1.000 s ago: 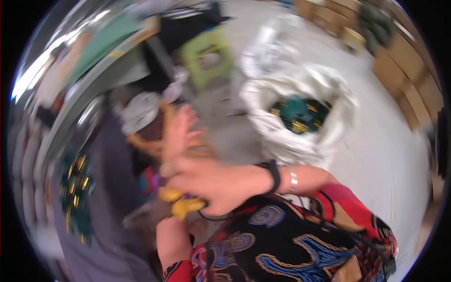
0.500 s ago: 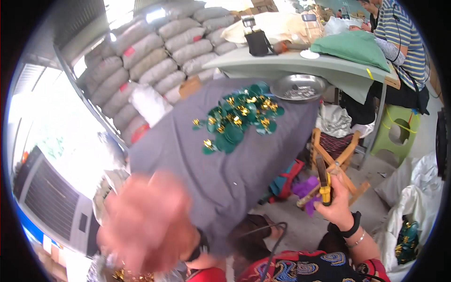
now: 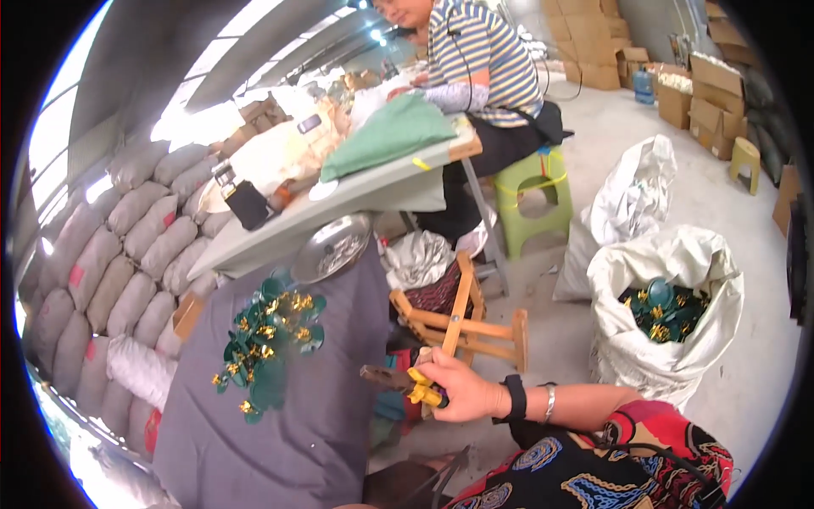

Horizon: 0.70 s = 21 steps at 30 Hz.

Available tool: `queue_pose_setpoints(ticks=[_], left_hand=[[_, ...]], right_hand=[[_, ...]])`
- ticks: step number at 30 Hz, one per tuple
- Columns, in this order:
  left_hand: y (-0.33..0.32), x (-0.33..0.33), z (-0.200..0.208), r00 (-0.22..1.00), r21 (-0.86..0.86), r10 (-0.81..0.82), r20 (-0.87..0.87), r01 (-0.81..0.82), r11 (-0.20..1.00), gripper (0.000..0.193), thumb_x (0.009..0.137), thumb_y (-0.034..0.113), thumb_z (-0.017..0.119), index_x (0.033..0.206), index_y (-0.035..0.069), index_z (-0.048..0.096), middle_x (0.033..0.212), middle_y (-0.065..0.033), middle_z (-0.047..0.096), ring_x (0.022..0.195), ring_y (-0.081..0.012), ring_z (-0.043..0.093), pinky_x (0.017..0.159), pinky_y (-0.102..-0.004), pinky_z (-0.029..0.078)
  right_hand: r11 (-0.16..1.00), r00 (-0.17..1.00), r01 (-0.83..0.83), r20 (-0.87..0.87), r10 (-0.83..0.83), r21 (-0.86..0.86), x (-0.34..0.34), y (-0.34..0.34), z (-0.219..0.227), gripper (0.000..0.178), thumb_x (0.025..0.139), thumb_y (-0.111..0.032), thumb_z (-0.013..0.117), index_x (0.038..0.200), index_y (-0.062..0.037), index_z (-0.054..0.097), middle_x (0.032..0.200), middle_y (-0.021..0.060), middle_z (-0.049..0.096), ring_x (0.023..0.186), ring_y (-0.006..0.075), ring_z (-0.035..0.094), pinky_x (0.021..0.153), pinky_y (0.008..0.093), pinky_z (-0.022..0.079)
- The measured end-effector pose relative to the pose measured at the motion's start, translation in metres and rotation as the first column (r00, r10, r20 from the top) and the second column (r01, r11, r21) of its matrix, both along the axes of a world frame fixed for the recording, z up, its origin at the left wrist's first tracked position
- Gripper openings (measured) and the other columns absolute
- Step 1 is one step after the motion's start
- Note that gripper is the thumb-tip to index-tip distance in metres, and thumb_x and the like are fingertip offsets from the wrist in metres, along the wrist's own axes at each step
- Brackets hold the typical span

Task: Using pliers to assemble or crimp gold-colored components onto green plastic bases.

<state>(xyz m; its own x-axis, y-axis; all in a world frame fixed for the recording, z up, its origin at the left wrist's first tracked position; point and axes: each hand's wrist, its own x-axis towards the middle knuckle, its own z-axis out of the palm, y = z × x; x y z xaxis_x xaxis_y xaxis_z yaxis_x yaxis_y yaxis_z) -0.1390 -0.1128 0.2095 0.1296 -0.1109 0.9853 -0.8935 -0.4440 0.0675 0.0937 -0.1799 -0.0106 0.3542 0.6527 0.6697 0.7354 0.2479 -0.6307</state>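
Note:
In my right hand (image 3: 465,390) is a pair of pliers (image 3: 421,392) with yellow-and-black handles and dark jaws pointing left. My fingers are closed round the handles, beside the edge of a grey cloth (image 3: 292,458). On that cloth lies a loose pile of green discs (image 3: 266,386) with small gold pieces (image 3: 268,332) on them. A round metal dish (image 3: 307,270) at the pile's far side holds small silvery parts, too small to name. My left hand is out of the picture.
An open white sack (image 3: 623,360) of similar green and gold pieces stands at right. Beyond my right hand is a wooden folding stool (image 3: 456,318). A co-worker (image 3: 479,51) sits behind a table bearing a green cushion (image 3: 386,136). Stacked sacks (image 3: 127,246) line the left.
The view has swung right, bringing the open sack fully into sight. My left hand, blurred at lower left before, has left the picture. My right hand still grips the pliers, their jaws now pointing left.

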Motion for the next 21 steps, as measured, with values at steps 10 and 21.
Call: queue_pose_setpoints(ticks=[10,21], left_hand=[[0.011,0.058,0.025,0.918,-0.132,0.33,0.22,-0.307,0.942,0.07,0.086,0.045,0.06,0.142,0.017,0.029,0.145,-0.01,0.035,0.132,-0.0375,0.028,0.087,-0.0482,0.04],[0.026,0.087,0.081,0.838,-0.05,0.27,0.474,-0.28,0.959,0.056,0.086,0.035,0.058,0.133,0.012,0.037,0.134,-0.01,0.041,0.122,-0.0335,0.036,0.085,-0.0441,0.042]], right_hand=[[0.99,0.989,0.142,-0.043,-0.143,-0.015,0.009,-0.003,-0.007,0.058,0.061,-0.011,0.07,0.115,0.0003,0.052,0.099,0.0169,0.045,0.096,0.0335,0.048,0.086,0.0365,0.042],[0.991,0.992,0.128,0.006,-0.128,-0.037,0.015,-0.009,-0.016,0.057,0.062,-0.02,0.073,0.111,0.0009,0.054,0.102,0.0174,0.047,0.1,0.035,0.048,0.089,0.0389,0.04]])
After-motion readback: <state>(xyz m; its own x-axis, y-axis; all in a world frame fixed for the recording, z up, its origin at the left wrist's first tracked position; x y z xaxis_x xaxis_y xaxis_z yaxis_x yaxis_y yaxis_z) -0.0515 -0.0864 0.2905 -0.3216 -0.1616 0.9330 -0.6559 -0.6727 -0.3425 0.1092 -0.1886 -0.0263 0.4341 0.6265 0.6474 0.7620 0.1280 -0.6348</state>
